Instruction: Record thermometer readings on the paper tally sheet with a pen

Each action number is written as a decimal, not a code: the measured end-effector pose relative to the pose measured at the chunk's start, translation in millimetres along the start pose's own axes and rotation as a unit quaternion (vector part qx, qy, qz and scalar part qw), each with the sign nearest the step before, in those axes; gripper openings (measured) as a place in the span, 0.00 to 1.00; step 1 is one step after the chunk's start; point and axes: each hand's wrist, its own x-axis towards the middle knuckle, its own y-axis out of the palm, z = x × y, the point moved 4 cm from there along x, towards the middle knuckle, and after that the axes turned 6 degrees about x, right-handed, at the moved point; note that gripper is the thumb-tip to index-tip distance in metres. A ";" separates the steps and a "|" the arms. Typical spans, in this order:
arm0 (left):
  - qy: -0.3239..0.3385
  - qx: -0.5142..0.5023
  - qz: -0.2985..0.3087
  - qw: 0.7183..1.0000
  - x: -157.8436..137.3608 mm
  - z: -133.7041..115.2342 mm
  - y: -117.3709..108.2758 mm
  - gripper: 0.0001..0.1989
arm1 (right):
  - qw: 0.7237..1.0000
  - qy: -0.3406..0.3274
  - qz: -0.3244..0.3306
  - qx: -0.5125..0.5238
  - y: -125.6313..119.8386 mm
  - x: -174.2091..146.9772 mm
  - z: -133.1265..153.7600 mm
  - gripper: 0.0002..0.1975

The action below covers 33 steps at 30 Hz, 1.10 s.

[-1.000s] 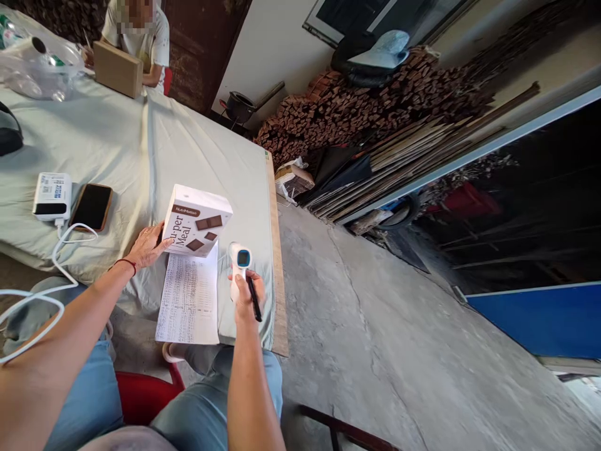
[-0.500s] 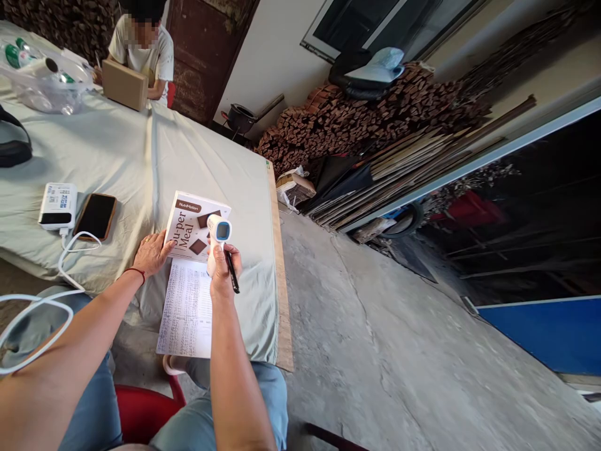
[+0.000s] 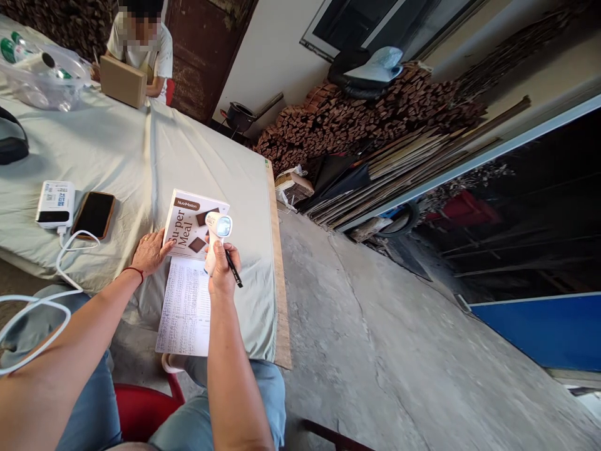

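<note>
Thermometer gun is pointing at a food box on the desk (image 3: 141, 156).
The right hand (image 3: 220, 272) is closing its fingers around a white thermometer gun (image 3: 216, 235) and a black pen (image 3: 233, 269), above a written sheet (image 3: 185, 310). The left hand (image 3: 150, 250) is lying flat, fingers spread, touching the box (image 3: 192, 222) reading "NutriMotion Su-per Meal".

The person's two forearms are bare, with no sleeve showing on either one. A thin red cord bracelet (image 3: 134, 270) circles the wrist of the left hand (image 3: 151, 250), and a ring (image 3: 147, 238) sits on one of its fingers. The right hand (image 3: 221, 270) wears nothing at the wrist or on the fingers that show. Light blue jeans (image 3: 263, 391) cover both thighs, the denim faded and softly creased at the knees.
</note>
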 end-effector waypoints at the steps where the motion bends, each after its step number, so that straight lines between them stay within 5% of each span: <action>1: -0.002 -0.001 0.001 1.000 0.0 0.1 0.0 0.29 | 1.000 0.003 0.002 0.004 0.0 -0.5 0.4 0.22; 11: 0.015 -0.013 0.008 1.000 -2.0 -0.2 -3.9 0.32 | 0.999 -0.024 0.012 -0.018 -7.3 -4.1 3.3 0.19; 17: 0.039 -0.037 0.013 0.998 -7.4 -5.3 -9.7 0.38 | 0.958 -0.161 -0.051 -0.231 -83.7 -18.8 23.3 0.22; 22: 0.030 -0.011 0.019 0.999 -5.0 -4.8 -8.5 0.36 | 0.907 -0.160 -0.056 -0.384 -155.4 -11.4 15.7 0.23; 25: 0.032 -0.001 0.025 0.999 -6.5 -5.4 -6.6 0.35 | 0.872 -0.143 -0.060 -0.464 -178.3 -3.6 9.0 0.26; 30: -0.061 0.009 -0.083 0.995 -40.3 -13.5 -9.8 0.31 | 0.837 -0.197 -0.040 -0.509 -168.1 -9.1 15.3 0.24; 33: -0.049 0.003 -0.160 0.986 -68.5 -34.6 -10.4 0.17 | 0.863 -0.228 -0.035 -0.449 -141.7 -19.5 21.0 0.20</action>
